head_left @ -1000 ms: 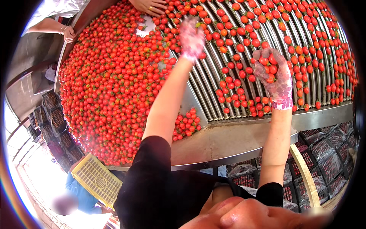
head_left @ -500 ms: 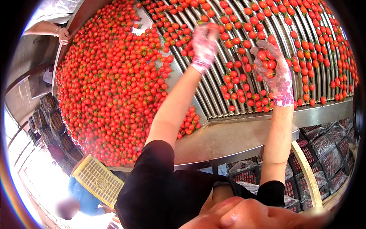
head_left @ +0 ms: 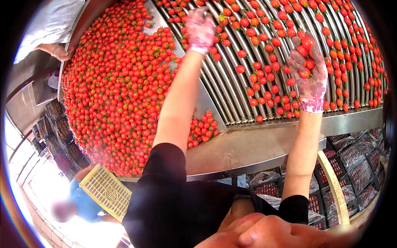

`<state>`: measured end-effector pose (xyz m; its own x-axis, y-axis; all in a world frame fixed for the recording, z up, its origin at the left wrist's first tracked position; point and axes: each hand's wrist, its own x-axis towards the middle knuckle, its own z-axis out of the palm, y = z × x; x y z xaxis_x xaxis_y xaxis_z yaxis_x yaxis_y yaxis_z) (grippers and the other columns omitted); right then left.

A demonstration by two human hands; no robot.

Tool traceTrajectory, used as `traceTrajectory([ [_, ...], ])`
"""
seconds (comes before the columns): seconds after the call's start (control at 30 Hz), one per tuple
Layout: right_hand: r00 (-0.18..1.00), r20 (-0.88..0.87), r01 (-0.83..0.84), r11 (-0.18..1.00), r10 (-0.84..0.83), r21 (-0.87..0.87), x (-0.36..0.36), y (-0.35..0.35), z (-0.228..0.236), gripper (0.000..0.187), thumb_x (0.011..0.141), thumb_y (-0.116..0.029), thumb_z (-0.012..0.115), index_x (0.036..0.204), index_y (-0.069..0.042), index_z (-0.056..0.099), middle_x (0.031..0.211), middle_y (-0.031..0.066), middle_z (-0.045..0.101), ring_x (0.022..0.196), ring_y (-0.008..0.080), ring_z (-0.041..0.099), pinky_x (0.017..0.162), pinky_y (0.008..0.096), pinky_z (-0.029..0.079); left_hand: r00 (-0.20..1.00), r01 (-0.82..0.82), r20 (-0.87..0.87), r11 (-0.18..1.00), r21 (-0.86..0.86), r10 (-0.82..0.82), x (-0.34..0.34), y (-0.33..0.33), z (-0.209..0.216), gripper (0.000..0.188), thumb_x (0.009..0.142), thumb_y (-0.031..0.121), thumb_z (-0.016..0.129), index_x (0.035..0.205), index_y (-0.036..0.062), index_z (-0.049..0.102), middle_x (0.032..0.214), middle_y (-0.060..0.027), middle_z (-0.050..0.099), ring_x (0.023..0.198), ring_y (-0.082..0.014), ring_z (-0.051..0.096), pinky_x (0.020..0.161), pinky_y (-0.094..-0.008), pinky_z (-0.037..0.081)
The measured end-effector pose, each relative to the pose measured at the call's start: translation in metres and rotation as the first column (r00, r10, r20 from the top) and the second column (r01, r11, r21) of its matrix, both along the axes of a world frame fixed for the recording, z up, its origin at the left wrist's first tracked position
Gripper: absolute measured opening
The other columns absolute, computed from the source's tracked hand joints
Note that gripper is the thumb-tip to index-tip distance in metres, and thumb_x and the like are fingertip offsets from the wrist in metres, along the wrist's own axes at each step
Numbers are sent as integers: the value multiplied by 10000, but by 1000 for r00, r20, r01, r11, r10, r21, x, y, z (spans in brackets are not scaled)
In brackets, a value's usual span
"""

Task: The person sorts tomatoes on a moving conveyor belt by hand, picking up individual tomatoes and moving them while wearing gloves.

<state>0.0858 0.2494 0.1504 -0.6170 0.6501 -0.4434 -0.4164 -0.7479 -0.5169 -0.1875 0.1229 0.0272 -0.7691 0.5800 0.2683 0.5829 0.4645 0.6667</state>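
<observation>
My right hand (head_left: 311, 84), in a pink-and-white flowered glove with grey fingers, is cupped palm up around several red cherry tomatoes (head_left: 304, 49). It is above the metal rollers (head_left: 231, 97), where more tomatoes lie in the grooves. My left hand (head_left: 199, 31), gloved alike, reaches over the far left part of the rollers, back of the hand up. Its fingers are bent down among tomatoes and partly hidden, so any hold there cannot be made out. A yellowish leafy bit (head_left: 223, 17) lies just right of it.
A large heap of cherry tomatoes (head_left: 120, 91) fills the steel tray on the left. A steel ledge (head_left: 244, 146) runs along the near side. Another person's hand (head_left: 62, 53) touches the tray's far left rim. A yellow crate (head_left: 106, 192) is at lower left; stacked dark crates (head_left: 357, 169) stand lower right.
My left hand has moved left and farther away over the rollers. The right hand has shifted slightly right, still cupping tomatoes. Tomatoes on the rollers have shifted rightward and nearer.
</observation>
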Motion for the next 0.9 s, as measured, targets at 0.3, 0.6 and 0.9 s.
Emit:
traceTrajectory([
  [0.3, 922, -387, -72, 984, 3, -163, -1, 8, -17, 509, 965, -228, 584, 1397, 4, 450, 1404, 237, 480, 994, 225, 579, 807, 339, 542, 939, 99, 341, 922, -374, 37, -21, -8, -42, 295, 794, 256, 725, 1022, 69, 722, 1021, -143, 726, 1007, -279, 679, 915, -358, 509],
  [0.6, 986, -160, 54, 999, -52, 8, -4, -2, 2, 547, 993, -285, 562, 1418, 20, 402, 1445, 206, 445, 1340, 396, 422, 1122, 558, 379, 849, -120, 491, 833, 540, -196, 145, 44, 106, 256, 795, 138, 785, 979, 48, 631, 918, -62, 665, 840, -158, 634, 776, -318, 520],
  [0.9, 941, -308, 121, 989, -141, -81, 2, 3, -3, 499, 997, -187, 563, 1424, 14, 401, 1424, 229, 455, 1324, 356, 450, 1058, 464, 473, 977, 167, 43, 869, 465, -211, 110, 42, 66, 302, 838, 109, 683, 1136, 77, 642, 1230, -156, 562, 1141, -301, 546, 985, -409, 450],
])
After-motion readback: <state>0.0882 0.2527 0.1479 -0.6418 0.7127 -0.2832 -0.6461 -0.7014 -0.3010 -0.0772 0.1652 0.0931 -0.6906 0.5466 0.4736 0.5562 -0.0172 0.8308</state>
